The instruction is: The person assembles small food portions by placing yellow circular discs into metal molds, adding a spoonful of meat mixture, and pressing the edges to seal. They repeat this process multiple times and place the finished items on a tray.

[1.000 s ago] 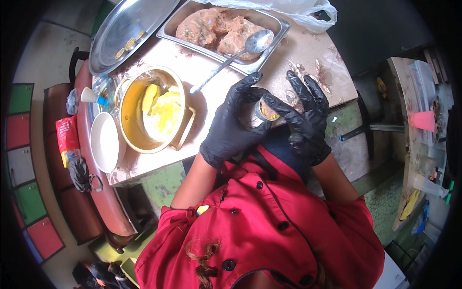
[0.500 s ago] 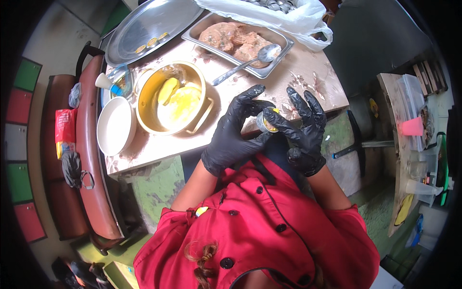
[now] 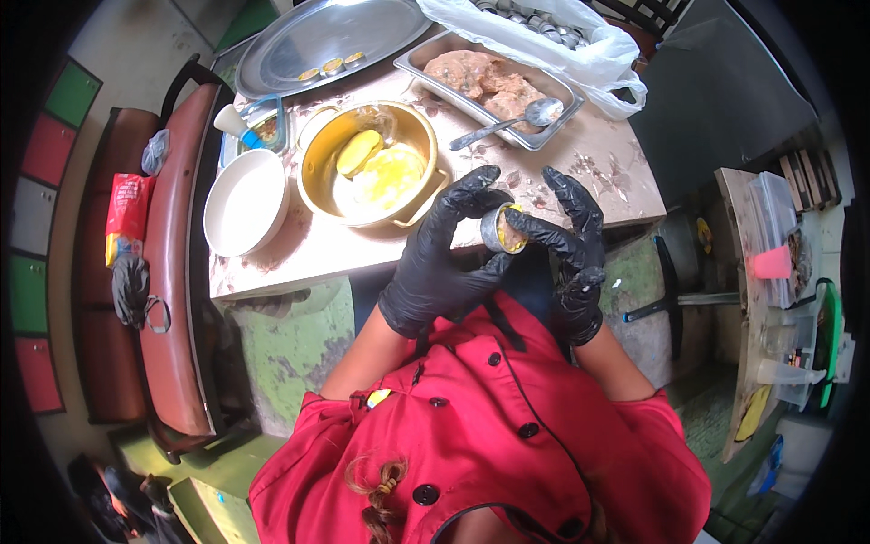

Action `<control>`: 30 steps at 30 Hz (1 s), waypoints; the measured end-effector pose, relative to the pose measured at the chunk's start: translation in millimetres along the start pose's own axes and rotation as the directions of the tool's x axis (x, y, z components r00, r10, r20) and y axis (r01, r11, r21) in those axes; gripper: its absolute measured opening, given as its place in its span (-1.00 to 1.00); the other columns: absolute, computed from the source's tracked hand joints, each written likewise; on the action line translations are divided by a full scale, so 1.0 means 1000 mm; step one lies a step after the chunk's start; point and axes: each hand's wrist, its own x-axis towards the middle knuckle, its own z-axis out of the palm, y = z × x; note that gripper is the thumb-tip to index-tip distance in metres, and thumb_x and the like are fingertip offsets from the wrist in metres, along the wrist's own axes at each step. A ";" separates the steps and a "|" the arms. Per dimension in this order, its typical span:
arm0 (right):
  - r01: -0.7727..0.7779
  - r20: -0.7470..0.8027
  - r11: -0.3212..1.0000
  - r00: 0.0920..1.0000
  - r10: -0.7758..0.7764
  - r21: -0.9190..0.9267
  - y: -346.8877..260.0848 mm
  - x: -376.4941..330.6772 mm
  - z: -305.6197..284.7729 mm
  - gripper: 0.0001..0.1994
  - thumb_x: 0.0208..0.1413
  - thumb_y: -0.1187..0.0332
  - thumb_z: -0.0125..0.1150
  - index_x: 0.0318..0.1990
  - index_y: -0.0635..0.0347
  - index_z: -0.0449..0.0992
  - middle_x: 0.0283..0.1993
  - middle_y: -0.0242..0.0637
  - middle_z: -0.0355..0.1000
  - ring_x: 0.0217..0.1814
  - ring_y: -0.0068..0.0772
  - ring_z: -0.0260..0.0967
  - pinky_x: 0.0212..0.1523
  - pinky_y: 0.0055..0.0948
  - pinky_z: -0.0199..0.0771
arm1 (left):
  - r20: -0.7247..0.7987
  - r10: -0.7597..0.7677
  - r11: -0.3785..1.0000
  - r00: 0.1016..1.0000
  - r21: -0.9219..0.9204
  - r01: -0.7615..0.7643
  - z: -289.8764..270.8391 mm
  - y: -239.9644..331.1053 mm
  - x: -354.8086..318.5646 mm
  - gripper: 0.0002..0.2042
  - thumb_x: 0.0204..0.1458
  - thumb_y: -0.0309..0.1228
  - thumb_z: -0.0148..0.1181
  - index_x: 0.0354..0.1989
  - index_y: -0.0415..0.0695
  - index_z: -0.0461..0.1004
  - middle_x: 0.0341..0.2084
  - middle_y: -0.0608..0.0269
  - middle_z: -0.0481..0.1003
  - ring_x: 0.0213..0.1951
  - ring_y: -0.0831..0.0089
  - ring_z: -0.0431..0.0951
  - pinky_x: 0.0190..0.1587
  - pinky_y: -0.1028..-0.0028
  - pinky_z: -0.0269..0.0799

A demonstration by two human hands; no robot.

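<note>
My left hand (image 3: 442,256), in a black glove, grips a small round metal mould (image 3: 497,228) between thumb and fingers. Its mouth is tilted toward my right hand. Inside it I see a yellow lining with pinkish minced filling (image 3: 511,238). My right hand (image 3: 576,263), also gloved, has its index fingertip at the mould's rim and filling; its other fingers are apart, with bits of residue on the glove. Left of my hands stands a gold-coloured pot (image 3: 313,181) with a yellow dough lump (image 3: 360,153) and a flatter yellow mass in it. Beyond lies a steel tray (image 3: 573,111) of minced meat (image 3: 471,76).
A spoon (image 3: 494,132) rests across the tray's near edge. A round metal platter (image 3: 362,32) bears 3 filled moulds (image 3: 333,67). More moulds (image 3: 548,29) lie in a plastic bag (image 3: 598,68). A white bowl (image 3: 245,204) and a glass container (image 3: 269,127) stand left.
My right index finger has shifted at the mould while its other fingers have drawn in somewhat. The mould's filling faces the view more. The whole view has shifted slightly.
</note>
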 end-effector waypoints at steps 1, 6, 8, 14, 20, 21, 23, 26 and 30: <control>-0.018 -0.010 0.999 1.000 0.019 0.028 -0.005 0.004 0.000 -0.14 0.27 -0.39 -0.67 0.07 -0.19 0.66 0.38 -0.02 0.25 0.38 0.09 0.11 0.44 0.05 -0.09 | -0.007 0.002 1.000 1.000 0.005 -0.002 -0.001 0.000 -0.001 -0.21 -0.12 -0.60 0.38 0.37 -0.22 0.18 0.03 0.06 0.49 0.08 0.33 0.54 0.12 0.36 0.48; 0.096 0.073 0.972 0.994 -0.082 -0.216 -0.013 0.006 -0.008 -0.05 0.25 -0.40 -0.76 0.10 -0.05 0.65 0.39 0.01 0.24 0.40 0.06 0.09 0.44 0.00 -0.10 | 0.006 0.007 1.000 1.000 0.007 -0.007 -0.003 -0.003 -0.002 -0.19 -0.13 -0.59 0.40 0.38 -0.22 0.16 0.03 0.06 0.49 0.07 0.33 0.55 0.14 0.35 0.46; 0.078 0.096 0.977 0.994 -0.059 -0.200 -0.015 0.006 -0.006 -0.05 0.25 -0.40 -0.77 0.11 -0.06 0.64 0.40 0.01 0.23 0.41 0.04 0.08 0.45 -0.01 -0.10 | -0.026 -0.040 0.990 0.999 -0.139 0.036 0.003 -0.008 -0.006 -0.19 -0.12 -0.59 0.40 0.38 -0.22 0.16 0.03 0.07 0.49 0.07 0.34 0.54 0.15 0.35 0.44; 0.065 0.069 0.963 0.996 -0.049 -0.261 -0.013 0.001 0.000 -0.12 0.27 -0.37 -0.74 0.22 -0.15 0.56 0.45 -0.02 0.18 0.45 0.10 0.02 0.45 0.05 -0.15 | 0.020 -0.061 0.986 0.998 -0.154 0.063 -0.006 -0.009 -0.005 -0.15 -0.09 -0.61 0.40 0.41 -0.22 0.07 0.08 0.07 0.46 0.15 0.33 0.47 0.20 0.32 0.40; 0.144 0.055 0.954 0.989 -0.135 -0.262 -0.003 -0.004 0.003 -0.21 0.31 -0.33 -0.63 0.23 -0.17 0.54 0.47 0.03 0.13 0.46 0.12 0.01 0.45 0.06 -0.18 | 0.040 -0.184 0.853 0.982 -0.490 0.180 -0.002 -0.010 -0.009 -0.12 -0.09 -0.66 0.39 0.43 -0.19 0.01 0.14 0.03 0.41 0.24 0.28 0.40 0.24 0.31 0.38; 0.181 0.114 0.930 0.982 -0.152 -0.319 -0.009 -0.002 -0.002 -0.20 0.31 -0.33 -0.63 0.23 -0.14 0.54 0.46 0.06 0.13 0.45 0.13 0.03 0.44 0.07 -0.16 | 0.039 -0.187 0.850 0.982 -0.494 0.181 -0.002 -0.010 -0.008 -0.12 -0.09 -0.67 0.38 0.44 -0.19 0.01 0.15 0.02 0.40 0.24 0.27 0.40 0.23 0.31 0.38; 0.200 0.136 0.917 0.977 -0.162 -0.346 -0.013 -0.001 -0.003 -0.20 0.31 -0.32 -0.62 0.23 -0.10 0.54 0.45 0.09 0.14 0.44 0.15 0.05 0.43 0.09 -0.12 | 0.035 -0.192 0.845 0.981 -0.502 0.183 -0.004 -0.011 -0.008 -0.11 -0.08 -0.67 0.38 0.44 -0.17 0.00 0.15 0.02 0.40 0.24 0.27 0.40 0.23 0.31 0.39; 0.170 0.051 0.943 0.985 -0.162 -0.286 -0.011 0.000 0.002 -0.27 0.31 -0.26 -0.48 0.21 -0.05 0.55 0.42 0.07 0.20 0.43 0.13 0.09 0.41 0.07 -0.05 | 0.044 -0.200 0.787 0.979 -0.587 0.187 -0.005 -0.015 -0.005 -0.11 -0.08 -0.69 0.36 0.44 -0.16 -0.01 0.16 0.01 0.40 0.25 0.27 0.39 0.23 0.31 0.40; 0.136 -0.015 0.990 0.991 -0.136 -0.022 -0.020 0.009 0.002 -0.51 0.31 -0.02 0.00 0.17 0.11 0.55 0.34 0.07 0.31 0.37 0.06 0.22 0.37 -0.05 0.15 | 0.076 -0.251 0.678 0.965 -0.698 0.232 -0.009 -0.011 -0.005 -0.13 -0.08 -0.70 0.35 0.43 -0.17 0.01 0.16 0.02 0.39 0.24 0.28 0.40 0.24 0.31 0.39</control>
